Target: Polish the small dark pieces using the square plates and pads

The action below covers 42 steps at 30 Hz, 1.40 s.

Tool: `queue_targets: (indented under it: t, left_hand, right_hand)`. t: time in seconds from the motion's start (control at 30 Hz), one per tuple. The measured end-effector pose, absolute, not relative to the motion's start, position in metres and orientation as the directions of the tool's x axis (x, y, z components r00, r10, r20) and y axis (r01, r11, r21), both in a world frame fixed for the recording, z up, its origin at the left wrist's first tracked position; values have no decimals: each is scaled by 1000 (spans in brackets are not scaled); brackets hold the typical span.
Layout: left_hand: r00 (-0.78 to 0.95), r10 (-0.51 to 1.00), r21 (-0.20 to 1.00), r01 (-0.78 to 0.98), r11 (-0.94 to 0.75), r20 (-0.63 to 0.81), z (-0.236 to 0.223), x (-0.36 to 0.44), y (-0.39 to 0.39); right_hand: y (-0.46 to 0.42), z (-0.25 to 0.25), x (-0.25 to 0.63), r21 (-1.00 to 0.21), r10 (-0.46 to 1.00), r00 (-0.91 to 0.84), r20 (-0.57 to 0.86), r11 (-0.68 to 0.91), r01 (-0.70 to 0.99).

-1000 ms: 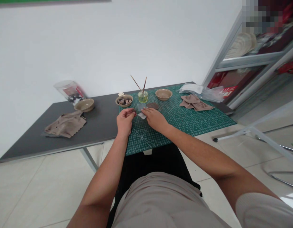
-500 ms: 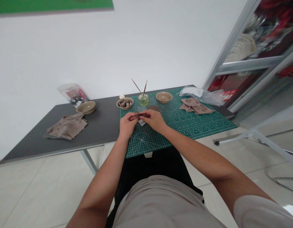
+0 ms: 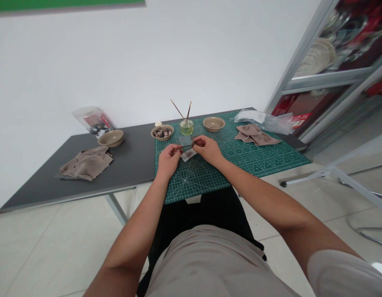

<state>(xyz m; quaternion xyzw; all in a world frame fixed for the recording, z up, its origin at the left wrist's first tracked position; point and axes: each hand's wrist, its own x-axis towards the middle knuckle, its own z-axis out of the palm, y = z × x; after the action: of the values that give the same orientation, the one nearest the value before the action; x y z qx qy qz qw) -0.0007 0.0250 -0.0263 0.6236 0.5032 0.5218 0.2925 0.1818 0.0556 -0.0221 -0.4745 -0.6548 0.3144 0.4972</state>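
My left hand (image 3: 169,160) is closed in a pinch at the left edge of a white, dark-smudged piece of paper or cloth (image 3: 188,155). Whatever its fingertips hold is too small to make out. On the other side, my right hand (image 3: 208,148) pinches a small dark piece, its kind unclear, above the right end of the white piece. Just beyond the fingers lies a flat grey-blue plate (image 3: 185,140) on the green cutting mat (image 3: 191,181). Part of the mat is hidden by my right hand.
A bowl of small dark and pinkish pieces (image 3: 162,133), a jar of yellowish liquid with two brushes (image 3: 187,128) and a tan bowl (image 3: 213,123) stand behind. Cloths (image 3: 255,135) lie on both sides, by a plastic bag (image 3: 265,120). Another bowl (image 3: 111,138) stands left.
My hands were together over the white piece and have moved apart, the right one shifting right and away from me. More of the white piece and the grey-blue plate shows between them.
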Motion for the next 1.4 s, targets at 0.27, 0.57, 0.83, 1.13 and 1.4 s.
queue_targets:
  t: [0.27,0.57,0.83,1.13,1.4]
  left_hand:
    - [71,867,495,797,-347,493,-16,5,15]
    - [308,889,296,862,-411,337,-17,0,12]
    - [318,889,251,878,-407,329,-17,-1,8]
    - [394,864,284,829,-482,313,-17,-2,7]
    - [414,866,326,807,-492,282,-20,-6,11]
  right_hand:
    - [64,-35,187,-951,967,-30,253,254,176]
    - [53,-23,187,-823,927,-171,333,374,427]
    - [44,-17,187,-586,855,-391,341,518,623]
    - [46,-13,178,-384,818,-495,292,574,723]
    - [36,-12,177,-342,782,-560,273,623,704]
